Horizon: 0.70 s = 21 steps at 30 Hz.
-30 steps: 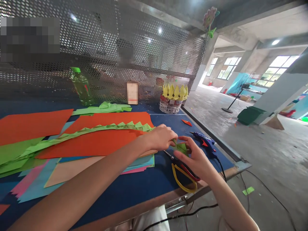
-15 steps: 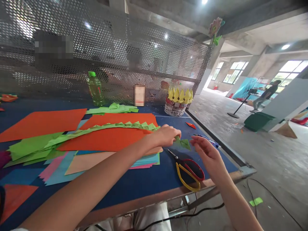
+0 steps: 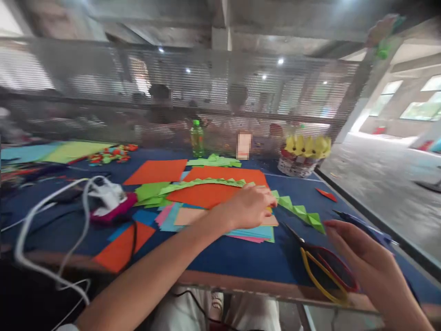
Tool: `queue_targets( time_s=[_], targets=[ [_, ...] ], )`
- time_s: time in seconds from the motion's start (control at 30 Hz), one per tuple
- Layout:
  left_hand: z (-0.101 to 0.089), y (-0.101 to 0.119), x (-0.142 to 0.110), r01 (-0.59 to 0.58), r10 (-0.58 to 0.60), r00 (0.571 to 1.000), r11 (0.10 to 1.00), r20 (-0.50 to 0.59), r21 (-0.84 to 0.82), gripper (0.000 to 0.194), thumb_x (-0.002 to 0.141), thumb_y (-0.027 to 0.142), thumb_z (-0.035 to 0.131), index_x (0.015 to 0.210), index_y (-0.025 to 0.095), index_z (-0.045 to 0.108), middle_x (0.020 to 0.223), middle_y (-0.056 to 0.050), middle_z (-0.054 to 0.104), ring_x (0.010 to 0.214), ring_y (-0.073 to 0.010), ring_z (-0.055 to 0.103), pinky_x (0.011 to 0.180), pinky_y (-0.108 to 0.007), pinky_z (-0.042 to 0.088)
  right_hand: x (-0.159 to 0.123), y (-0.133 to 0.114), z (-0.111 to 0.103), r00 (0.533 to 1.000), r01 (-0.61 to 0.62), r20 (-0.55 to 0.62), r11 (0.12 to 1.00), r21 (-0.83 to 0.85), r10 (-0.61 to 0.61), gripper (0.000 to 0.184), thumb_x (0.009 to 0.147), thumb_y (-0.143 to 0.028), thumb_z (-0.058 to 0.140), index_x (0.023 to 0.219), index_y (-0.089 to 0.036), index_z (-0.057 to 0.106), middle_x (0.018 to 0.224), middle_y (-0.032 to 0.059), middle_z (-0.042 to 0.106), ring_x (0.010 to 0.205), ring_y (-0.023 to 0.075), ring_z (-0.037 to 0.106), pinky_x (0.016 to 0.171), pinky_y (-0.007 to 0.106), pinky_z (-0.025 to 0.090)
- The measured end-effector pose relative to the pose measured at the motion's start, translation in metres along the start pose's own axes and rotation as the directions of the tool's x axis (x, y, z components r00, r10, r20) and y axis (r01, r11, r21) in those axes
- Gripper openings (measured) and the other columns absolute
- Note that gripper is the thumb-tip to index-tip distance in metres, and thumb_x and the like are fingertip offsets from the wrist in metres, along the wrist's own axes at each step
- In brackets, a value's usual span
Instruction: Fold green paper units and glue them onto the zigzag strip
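Note:
My left hand (image 3: 253, 207) is closed on a long green folded paper chain (image 3: 299, 211) that runs from the orange sheets (image 3: 220, 193) out over the blue table (image 3: 213, 257) to the right. Lower right, my right hand (image 3: 361, 257) hovers with its fingers loosely apart and nothing in them. Its fingertips are close to the chain's free end and just above the red-and-yellow scissors (image 3: 324, 271). The picture is smeared by motion.
A blue glue gun (image 3: 365, 225) lies by the right table edge. A basket with yellow paper flowers (image 3: 303, 156), a green bottle (image 3: 197, 138) and a perforated metal screen (image 3: 172, 101) stand at the back. White cables (image 3: 51, 202) and a pink object (image 3: 110, 207) lie at left.
The view has swung left. My left hand now holds the long chain, whose end trails right over the table. My right hand has let go of the green piece and dropped toward the scissors.

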<state>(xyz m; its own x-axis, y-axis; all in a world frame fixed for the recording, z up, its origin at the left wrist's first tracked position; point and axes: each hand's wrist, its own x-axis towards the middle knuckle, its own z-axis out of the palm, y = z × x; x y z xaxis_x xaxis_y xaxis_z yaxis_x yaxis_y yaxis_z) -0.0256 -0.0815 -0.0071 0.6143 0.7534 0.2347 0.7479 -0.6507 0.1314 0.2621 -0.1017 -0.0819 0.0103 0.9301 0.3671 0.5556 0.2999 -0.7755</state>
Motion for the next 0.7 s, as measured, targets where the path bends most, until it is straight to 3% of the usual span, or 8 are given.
queue_targets(
  time_s=[0.07,0.17,0.23,0.37,0.5,0.57,0.63,0.7],
  targets=[
    [-0.008,-0.009,-0.031,0.096,-0.096,0.995,0.995,-0.016,-0.011,0.016,0.093,0.021,0.066,0.109,0.018,0.068,0.116,-0.004,0.071,0.111,-0.0196,0.064,0.102,-0.039,0.049,0.003,0.002,0.006,0.999,0.025,0.035,0.999,-0.022,-0.025,0.046,0.079,-0.062,0.064,0.105,-0.025,0.072,0.097,0.0061,0.075,0.085,0.0261,0.071,0.074,0.034,0.057],
    [-0.017,-0.04,-0.078,0.291,-0.292,0.954,0.956,-0.064,-0.017,0.019,0.096,0.025,0.062,0.113,0.016,0.066,0.12,-0.007,0.068,0.112,-0.0224,0.064,0.099,-0.046,0.051,0.009,0.001,0.018,0.991,0.03,0.128,1.0,0.005,-0.031,0.052,0.077,-0.068,0.061,0.109,-0.028,0.069,0.1,0.0056,0.075,0.087,0.0293,0.073,0.071,0.036,0.06],
    [-0.023,-0.07,-0.106,0.46,-0.458,0.882,0.888,-0.112,-0.013,0.025,0.097,0.032,0.062,0.116,0.016,0.064,0.122,-0.008,0.066,0.11,-0.0233,0.064,0.096,-0.048,0.053,0.012,-0.004,0.025,0.984,0.037,0.177,0.999,-0.012,-0.034,0.053,0.078,-0.068,0.061,0.113,-0.029,0.067,0.098,0.0045,0.075,0.082,0.0282,0.073,0.067,0.035,0.06],
    [-0.034,-0.134,-0.148,0.733,-0.728,0.67,0.68,-0.146,-0.027,0.032,0.096,0.036,0.062,0.123,0.017,0.061,0.125,-0.009,0.063,0.107,-0.0236,0.064,0.091,-0.046,0.055,0.017,-0.021,0.035,0.969,0.12,0.227,0.987,-0.103,-0.094,0.049,0.082,-0.067,0.057,0.112,-0.029,0.066,0.082,0.0014,0.073,0.069,0.0236,0.068,0.061,0.031,0.055],
    [-0.036,-0.174,-0.162,0.826,-0.83,0.553,0.558,-0.079,-0.083,0.035,0.096,0.037,0.062,0.125,0.018,0.06,0.126,-0.009,0.062,0.107,-0.0242,0.064,0.089,-0.045,0.056,0.035,-0.02,0.041,0.957,0.167,0.264,0.974,-0.153,-0.123,0.047,0.088,-0.065,0.049,0.108,-0.027,0.067,0.068,0.0002,0.067,0.058,0.0192,0.061,0.053,0.028,0.05],
    [-0.033,-0.185,-0.161,0.846,-0.853,0.52,0.521,-0.038,-0.116,0.035,0.096,0.036,0.063,0.126,0.018,0.059,0.127,-0.009,0.062,0.107,-0.0243,0.064,0.089,-0.045,0.056,0.052,-0.006,0.04,0.95,0.212,0.27,0.96,-0.184,-0.158,0.045,0.09,-0.062,0.048,0.11,-0.026,0.066,0.07,0.0008,0.068,0.063,0.0201,0.063,0.059,0.03,0.051],
    [-0.029,-0.194,-0.158,0.857,-0.866,0.5,0.493,0.009,-0.15,0.036,0.096,0.037,0.063,0.126,0.018,0.059,0.126,-0.009,0.062,0.107,-0.0247,0.064,0.089,-0.045,0.056,0.073,0.011,0.038,0.938,0.262,0.292,0.936,-0.235,-0.189,0.044,0.09,-0.061,0.048,0.111,-0.026,0.065,0.091,0.0038,0.074,0.079,0.0229,0.069,0.072,0.033,0.054],
    [-0.026,-0.201,-0.155,0.86,-0.868,0.493,0.475,0.062,-0.186,0.036,0.095,0.038,0.063,0.125,0.017,0.06,0.126,-0.008,0.062,0.107,-0.0257,0.064,0.089,-0.045,0.056,0.092,0.026,0.034,0.94,0.258,0.294,0.922,-0.289,-0.171,0.043,0.088,-0.058,0.05,0.109,-0.024,0.066,0.096,0.0069,0.075,0.084,0.0259,0.07,0.075,0.038,0.055]
  ],
)
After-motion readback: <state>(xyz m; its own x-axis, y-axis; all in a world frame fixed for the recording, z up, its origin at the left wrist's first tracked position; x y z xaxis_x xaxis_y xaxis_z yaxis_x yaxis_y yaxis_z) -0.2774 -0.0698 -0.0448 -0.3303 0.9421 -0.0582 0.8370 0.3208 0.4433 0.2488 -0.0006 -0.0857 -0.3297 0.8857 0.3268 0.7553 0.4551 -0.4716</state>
